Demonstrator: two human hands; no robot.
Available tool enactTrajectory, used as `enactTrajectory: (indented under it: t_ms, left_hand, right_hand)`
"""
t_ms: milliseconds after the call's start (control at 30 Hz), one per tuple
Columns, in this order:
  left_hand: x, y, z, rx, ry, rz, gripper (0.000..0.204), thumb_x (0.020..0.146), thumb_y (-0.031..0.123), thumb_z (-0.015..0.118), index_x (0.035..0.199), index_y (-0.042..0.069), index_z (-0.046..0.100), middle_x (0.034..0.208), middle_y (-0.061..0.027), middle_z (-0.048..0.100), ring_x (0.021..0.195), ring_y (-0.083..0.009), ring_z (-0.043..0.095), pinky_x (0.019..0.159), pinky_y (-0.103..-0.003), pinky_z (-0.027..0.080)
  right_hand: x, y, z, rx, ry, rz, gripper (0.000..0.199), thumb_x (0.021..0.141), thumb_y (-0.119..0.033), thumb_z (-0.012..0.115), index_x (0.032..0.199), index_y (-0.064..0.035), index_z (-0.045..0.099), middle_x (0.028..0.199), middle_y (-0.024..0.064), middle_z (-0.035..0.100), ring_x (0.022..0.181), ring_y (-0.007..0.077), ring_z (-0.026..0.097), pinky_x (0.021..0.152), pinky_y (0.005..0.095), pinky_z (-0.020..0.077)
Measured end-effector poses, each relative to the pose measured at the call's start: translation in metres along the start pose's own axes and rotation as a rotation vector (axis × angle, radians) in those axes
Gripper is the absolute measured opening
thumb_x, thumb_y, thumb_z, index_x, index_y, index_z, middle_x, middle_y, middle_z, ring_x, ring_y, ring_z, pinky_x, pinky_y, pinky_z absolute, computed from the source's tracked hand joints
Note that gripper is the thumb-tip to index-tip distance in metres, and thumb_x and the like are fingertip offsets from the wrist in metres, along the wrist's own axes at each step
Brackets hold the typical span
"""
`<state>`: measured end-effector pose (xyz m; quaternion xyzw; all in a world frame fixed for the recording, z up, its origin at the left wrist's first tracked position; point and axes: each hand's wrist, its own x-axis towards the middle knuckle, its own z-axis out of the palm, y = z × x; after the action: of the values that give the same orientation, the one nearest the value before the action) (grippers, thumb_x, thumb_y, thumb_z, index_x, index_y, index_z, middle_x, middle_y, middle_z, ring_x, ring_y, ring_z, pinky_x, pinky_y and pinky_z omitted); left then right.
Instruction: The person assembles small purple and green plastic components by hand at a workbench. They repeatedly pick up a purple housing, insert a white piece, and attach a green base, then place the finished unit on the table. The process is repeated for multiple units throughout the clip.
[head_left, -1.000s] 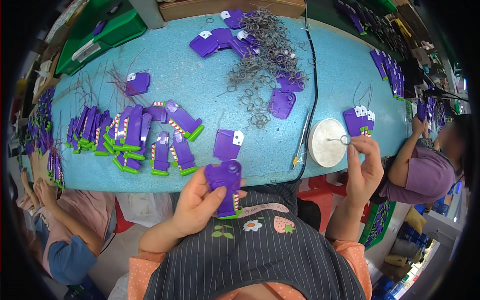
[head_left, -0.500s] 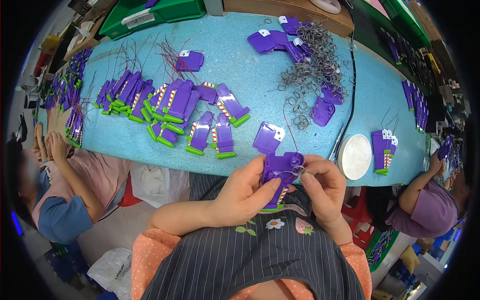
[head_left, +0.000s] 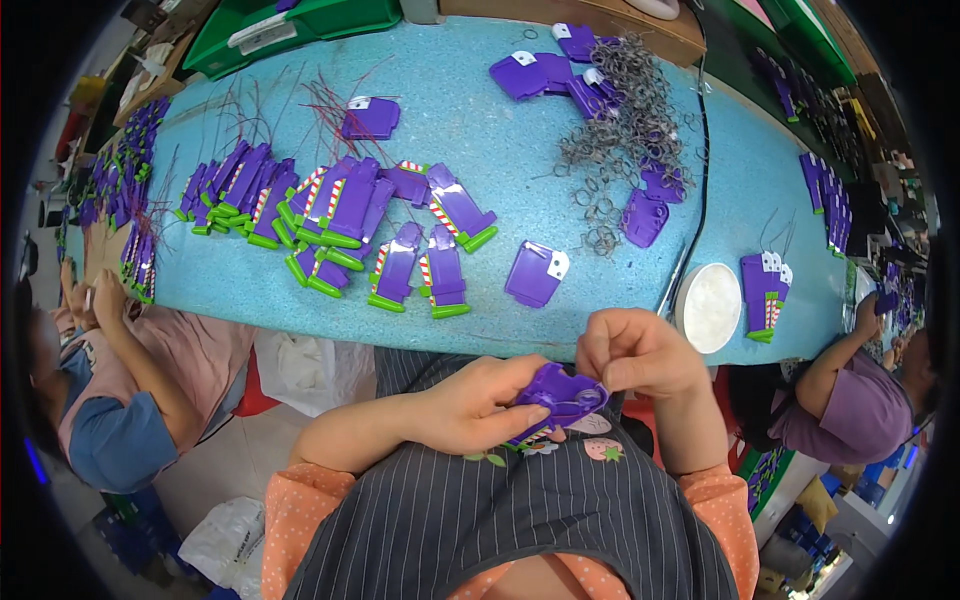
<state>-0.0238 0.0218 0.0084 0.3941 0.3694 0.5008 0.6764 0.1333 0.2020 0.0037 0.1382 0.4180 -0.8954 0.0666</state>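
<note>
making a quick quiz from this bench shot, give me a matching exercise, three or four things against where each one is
Things:
1. purple toy piece
2. pile of metal rings
3. round white dish
4. green bin

Places:
a. far left end of the table
b. table's near edge, by the right hand
c. held between both hands, left hand under it
d. far side of the table, right of centre

Pairs: 1-c, 2-d, 3-b, 4-a
</note>
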Motion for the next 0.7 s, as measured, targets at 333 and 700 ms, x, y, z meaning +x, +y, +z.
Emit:
enactTrajectory:
  t_ms: [333, 700]
  left_hand:
    - [-0.027, -0.013, 0.014, -0.389, 0.499, -0.114, 0.044, 0.093, 0.004, 0.046, 0.134, 0.002, 0.030, 0.120, -0.0211, 0.053, 0.103, -0.0282, 0.060, 0.089, -0.040, 0.050]
    - [-0.009, -0.017, 0.018, -0.262, 0.405, -0.079, 0.045, 0.084, -0.006, 0.048, 0.127, -0.001, 0.036, 0.105, -0.0090, 0.056, 0.096, -0.0124, 0.057, 0.079, -0.028, 0.048]
  right_hand:
    - [0.035, 0.035, 0.016, -1.402, 0.688, -0.463, 0.028, 0.079, -0.013, 0.069, 0.096, -0.0013, 0.050, 0.085, 0.0131, 0.055, 0.067, 0.0289, 0.060, 0.056, 0.0367, 0.0473]
    - [0.014, 0.025, 0.034, -0.292, 0.313, -0.198, 0.024, 0.081, 0.005, 0.061, 0.104, 0.0031, 0.055, 0.116, 0.0125, 0.047, 0.061, 0.0057, 0.054, 0.049, 0.0173, 0.0421]
